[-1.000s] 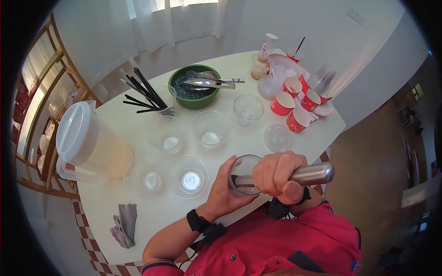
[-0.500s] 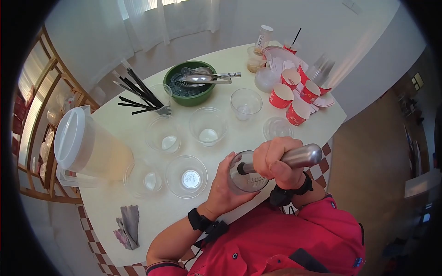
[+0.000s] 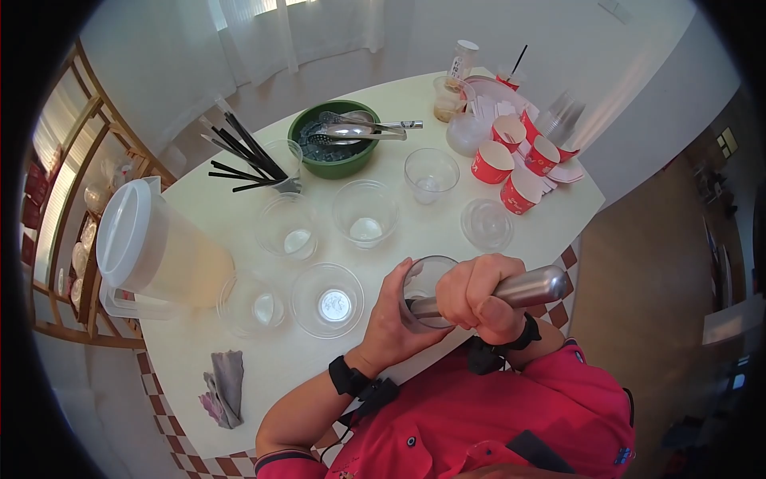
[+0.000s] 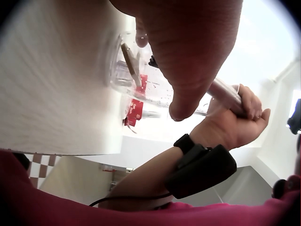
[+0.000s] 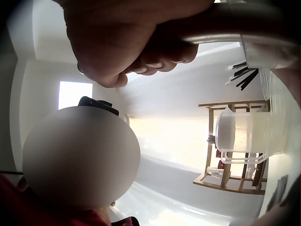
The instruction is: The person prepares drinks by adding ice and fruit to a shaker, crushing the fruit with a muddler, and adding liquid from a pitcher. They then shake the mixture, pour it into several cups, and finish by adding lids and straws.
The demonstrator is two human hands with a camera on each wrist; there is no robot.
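At the table's near edge, my left hand (image 3: 391, 323) holds a clear cup (image 3: 432, 270), thumb and fingers around its side. My right hand (image 3: 483, 302) grips a steel muddler (image 3: 544, 286), whose lower end goes down into the cup at a slant. In the left wrist view the muddler's black head (image 4: 153, 61) shows inside the cup, partly covered by the left hand. A thin pale piece with a tan edge (image 4: 130, 61) leans near the cup's bottom. The right wrist view shows my fingers curled round the handle.
Several clear plastic cups (image 3: 365, 227) stand left of my hands, by a lidded pitcher (image 3: 171, 251). Behind are black straws (image 3: 247, 152) and a green bowl (image 3: 335, 166) with tongs (image 3: 359, 132). Red paper cups (image 3: 493, 164) and a clear lid (image 3: 487, 225) sit right; a grey cloth (image 3: 227, 387) lies front left.
The muddler rose in the cup, its black head coming into sight, then went back down and slants lower now. My left hand has kept hold of the cup.
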